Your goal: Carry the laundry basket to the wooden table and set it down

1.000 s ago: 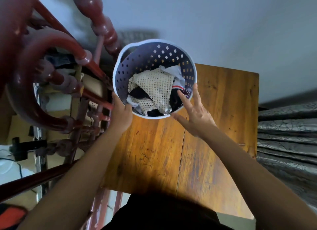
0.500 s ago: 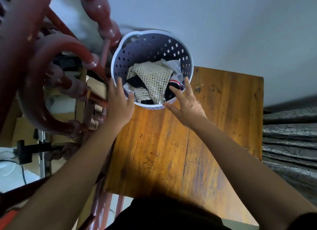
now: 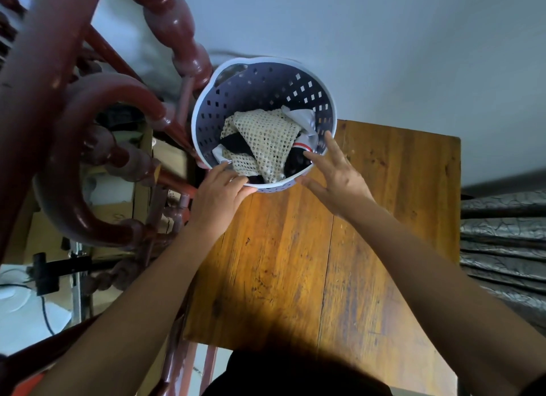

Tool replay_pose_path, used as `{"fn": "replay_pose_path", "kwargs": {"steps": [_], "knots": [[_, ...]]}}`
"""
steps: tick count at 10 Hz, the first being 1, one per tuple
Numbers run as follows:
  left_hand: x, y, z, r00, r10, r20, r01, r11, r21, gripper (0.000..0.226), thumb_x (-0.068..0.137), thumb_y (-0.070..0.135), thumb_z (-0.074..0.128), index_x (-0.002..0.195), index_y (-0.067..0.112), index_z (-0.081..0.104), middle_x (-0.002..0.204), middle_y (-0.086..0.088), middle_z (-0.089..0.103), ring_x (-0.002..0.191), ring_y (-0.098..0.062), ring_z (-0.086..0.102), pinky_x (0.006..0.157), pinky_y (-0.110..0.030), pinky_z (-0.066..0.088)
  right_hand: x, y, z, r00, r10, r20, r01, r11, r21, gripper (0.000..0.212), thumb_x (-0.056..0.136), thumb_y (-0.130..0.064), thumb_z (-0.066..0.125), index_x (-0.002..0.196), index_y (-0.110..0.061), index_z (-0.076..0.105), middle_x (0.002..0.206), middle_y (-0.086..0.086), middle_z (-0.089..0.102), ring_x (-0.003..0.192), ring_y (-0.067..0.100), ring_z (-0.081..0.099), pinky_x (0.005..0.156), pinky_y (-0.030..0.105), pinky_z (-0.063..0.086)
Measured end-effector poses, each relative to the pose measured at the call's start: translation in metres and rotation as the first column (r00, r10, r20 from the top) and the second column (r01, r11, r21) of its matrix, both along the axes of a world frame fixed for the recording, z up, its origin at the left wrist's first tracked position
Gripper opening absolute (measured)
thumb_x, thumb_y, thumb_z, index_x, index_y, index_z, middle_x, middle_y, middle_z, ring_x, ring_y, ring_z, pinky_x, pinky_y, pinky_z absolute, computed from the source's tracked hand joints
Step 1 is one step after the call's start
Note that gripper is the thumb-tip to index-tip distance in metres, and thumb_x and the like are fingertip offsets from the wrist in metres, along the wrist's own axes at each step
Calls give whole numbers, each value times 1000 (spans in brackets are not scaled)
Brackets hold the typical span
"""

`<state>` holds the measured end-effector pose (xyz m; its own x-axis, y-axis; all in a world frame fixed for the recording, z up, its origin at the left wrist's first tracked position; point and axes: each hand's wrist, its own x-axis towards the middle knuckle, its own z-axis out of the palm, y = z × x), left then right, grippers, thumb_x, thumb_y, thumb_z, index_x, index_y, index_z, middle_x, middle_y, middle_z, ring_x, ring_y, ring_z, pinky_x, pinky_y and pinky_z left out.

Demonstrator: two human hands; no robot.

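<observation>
Head view, both hands (image 3: 217, 193) (image 3: 336, 177) flanking basket (image 3: 266, 79)

A round lavender laundry basket (image 3: 263, 100) with square perforations stands upright at the counter's (image 3: 325, 248) far-left corner, just beyond both hands, holding cream mesh and dark clothes.

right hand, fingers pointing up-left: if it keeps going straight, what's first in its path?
The basket: the right hand's fingertips already sit at its near rim. Past the rim, likely the clothes inside, though depth is unclear.
</observation>
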<state>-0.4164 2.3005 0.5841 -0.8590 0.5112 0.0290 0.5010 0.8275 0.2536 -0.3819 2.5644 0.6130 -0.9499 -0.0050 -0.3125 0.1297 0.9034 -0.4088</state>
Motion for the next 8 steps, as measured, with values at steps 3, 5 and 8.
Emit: {"fn": "replay_pose_path", "kwargs": {"steps": [3, 5, 8], "knots": [[15, 9, -8, 987, 159, 10, -158, 987, -11, 46, 100, 39, 52, 122, 2, 69, 137, -23, 61, 139, -41, 45, 110, -56, 37, 0, 0, -1, 999, 31, 34, -32, 998, 47, 74, 102, -64, 43, 167, -34, 24, 180, 1, -12, 167, 27, 10, 123, 51, 37], [51, 39, -12, 901, 413, 135, -423, 905, 52, 58, 104, 41, 35, 154, 11, 37, 166, -25, 9, 155, -39, 4, 123, -47, 11, 12, -10, -3, 998, 11, 62, -16, 997, 75, 86, 105, -65, 32, 170, -25, -7, 177, 6, -24, 167, 24, 0, 126, 45, 31], [51, 32, 9, 887, 344, 307, -381, 922, 67, 54, 106, 38, 34, 156, 17, 35, 170, -11, 6, 156, -27, 6, 113, -40, 34, 18, -13, 7, 998, -3, 68, 2, 1000, 23, 81, 106, -63, 29, 170, -27, -6, 177, 6, -24, 167, 26, 0, 129, 49, 25]]}}
